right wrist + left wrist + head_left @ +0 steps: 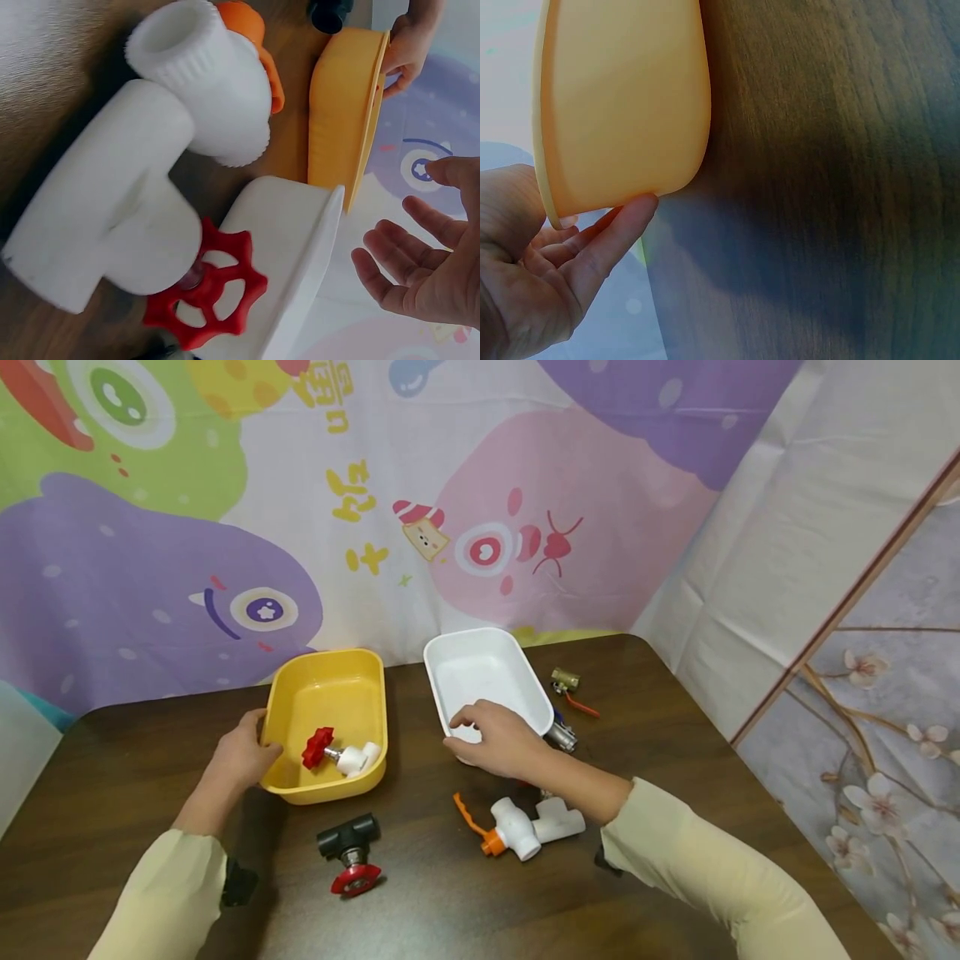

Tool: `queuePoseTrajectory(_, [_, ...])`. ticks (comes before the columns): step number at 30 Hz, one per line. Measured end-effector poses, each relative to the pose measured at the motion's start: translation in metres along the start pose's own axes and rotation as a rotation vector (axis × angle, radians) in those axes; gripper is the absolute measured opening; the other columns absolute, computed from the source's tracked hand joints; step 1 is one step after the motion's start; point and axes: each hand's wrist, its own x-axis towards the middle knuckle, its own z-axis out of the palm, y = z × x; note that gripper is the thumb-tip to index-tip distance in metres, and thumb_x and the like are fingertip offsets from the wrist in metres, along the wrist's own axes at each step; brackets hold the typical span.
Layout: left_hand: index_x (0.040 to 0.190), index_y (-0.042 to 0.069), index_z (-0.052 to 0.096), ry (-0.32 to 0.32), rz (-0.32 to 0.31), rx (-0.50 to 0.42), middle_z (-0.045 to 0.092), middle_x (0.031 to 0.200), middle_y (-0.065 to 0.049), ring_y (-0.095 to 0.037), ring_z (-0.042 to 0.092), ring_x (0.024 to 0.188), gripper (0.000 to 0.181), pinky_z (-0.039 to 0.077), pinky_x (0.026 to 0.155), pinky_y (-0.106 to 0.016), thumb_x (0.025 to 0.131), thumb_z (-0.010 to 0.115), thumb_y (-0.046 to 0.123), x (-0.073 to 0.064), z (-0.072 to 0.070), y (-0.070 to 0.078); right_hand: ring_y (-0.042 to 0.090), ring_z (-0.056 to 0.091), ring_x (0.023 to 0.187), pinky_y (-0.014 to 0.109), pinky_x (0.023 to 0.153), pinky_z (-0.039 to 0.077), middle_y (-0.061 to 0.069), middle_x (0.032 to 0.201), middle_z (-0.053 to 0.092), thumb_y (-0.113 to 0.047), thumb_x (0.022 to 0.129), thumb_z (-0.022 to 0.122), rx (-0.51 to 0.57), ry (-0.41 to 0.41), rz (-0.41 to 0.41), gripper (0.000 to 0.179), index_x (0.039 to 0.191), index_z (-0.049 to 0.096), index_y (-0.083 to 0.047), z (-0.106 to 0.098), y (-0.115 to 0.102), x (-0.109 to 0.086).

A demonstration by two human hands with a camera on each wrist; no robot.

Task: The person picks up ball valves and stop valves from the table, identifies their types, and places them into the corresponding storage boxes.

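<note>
My left hand [242,753] grips the left wall of a yellow plastic tray [327,793], thumb over the rim and fingers outside, as the left wrist view [626,112] also shows. Inside lies a white pipe valve [351,761] with a red handwheel. Over the near end of a white tray [487,668] hovers my right hand [498,739], fingers loosely spread and holding nothing in the right wrist view. Below that forearm lie a white ball valve [517,828] with an orange lever and another white valve [112,195] with a red handwheel [214,289], partly hidden in the head view.
A black tee valve [352,852] with a red handwheel lies in front of the yellow tray. Right of the white tray are a brass valve [565,679] with a red lever and a silver metal fitting [561,737]. A cartoon-printed cloth [390,610] hangs behind the table.
</note>
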Motion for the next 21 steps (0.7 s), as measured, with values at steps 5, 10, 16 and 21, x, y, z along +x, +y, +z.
queuePoseTrajectory(5, [0.143,-0.01,0.012,0.005,0.01,0.01,0.039,0.126,-0.038,-0.04,0.05,0.097,0.068,0.05,0.086,-0.05,0.091,0.049,0.015,0.0,0.0,-0.001,0.022,0.059,0.099,0.034,0.087,0.047,0.007,0.103,0.065,-0.034,0.088,0.06,0.003,-0.005,0.01,0.029,0.106,0.065,-0.012,-0.003,0.006,-0.009])
queuePoseTrajectory(10, [0.143,-0.011,0.013,0.007,0.014,0.012,0.041,0.124,-0.038,-0.04,0.05,0.096,0.068,0.051,0.082,-0.047,0.091,0.049,0.014,0.0,0.001,-0.001,0.021,0.059,0.098,0.034,0.086,0.047,0.004,0.103,0.065,-0.033,0.088,0.06,0.014,-0.004,0.027,0.027,0.105,0.065,-0.013,-0.006,0.014,-0.019])
queuePoseTrajectory(16, [0.143,-0.011,0.012,0.0,0.012,0.008,0.039,0.126,-0.039,-0.042,0.049,0.099,0.069,0.048,0.088,-0.052,0.091,0.049,0.014,0.0,0.001,0.001,0.02,0.06,0.096,0.033,0.085,0.048,0.0,0.1,0.065,-0.033,0.087,0.062,0.004,0.023,0.049,0.027,0.104,0.066,-0.013,-0.011,0.024,-0.031])
queuePoseTrajectory(21, [0.143,-0.011,0.011,-0.004,0.002,0.008,0.035,0.131,-0.04,-0.043,0.046,0.104,0.069,0.041,0.097,-0.057,0.091,0.049,0.015,0.001,0.001,0.0,0.019,0.059,0.095,0.034,0.083,0.049,0.001,0.1,0.066,-0.033,0.087,0.063,0.019,0.031,0.082,0.026,0.103,0.066,-0.014,-0.016,0.03,-0.039])
